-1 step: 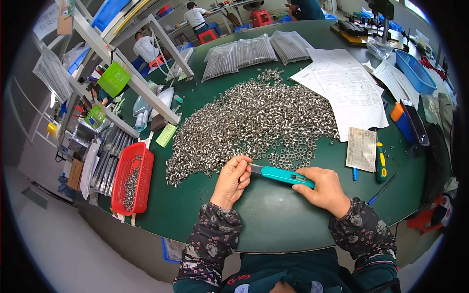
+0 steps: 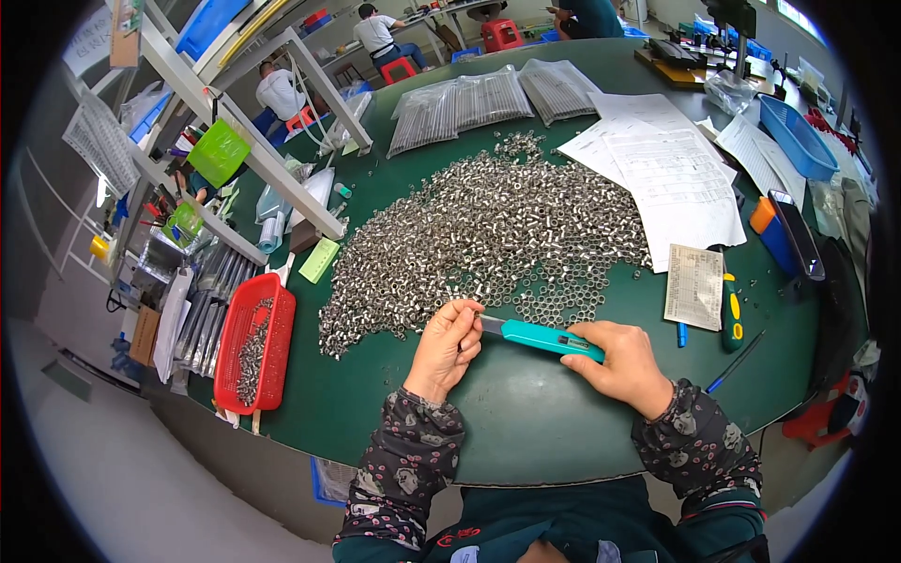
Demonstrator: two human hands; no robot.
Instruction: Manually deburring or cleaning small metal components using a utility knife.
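Note:
My right hand is wrapped round the teal handle of a utility knife, its blade pointing left. The blade's tip meets the fingertips of my left hand. There the thumb and forefinger pinch a small metal ring, mostly hidden by the fingers. Just beyond both hands spreads a wide heap of small silvery metal rings. Along its near edge, several rings lie flat in a single layer.
A red basket with metal pieces stands at left. Bagged metal rods lie behind the heap. To the right are paper sheets, a yellow-and-green-handled tool, a phone and a blue basket. A shelf frame rises at left.

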